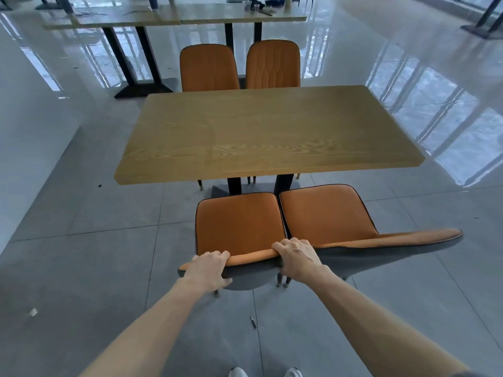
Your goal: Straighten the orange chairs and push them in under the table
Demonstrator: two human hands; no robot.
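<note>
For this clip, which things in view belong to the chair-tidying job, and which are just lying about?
Part of the job:
near left chair, gripped at its backrest by left hand and right hand
near right chair
two far chairs
table

Lying about:
small dark object on the floor
clutter and cups on the back tables
</note>
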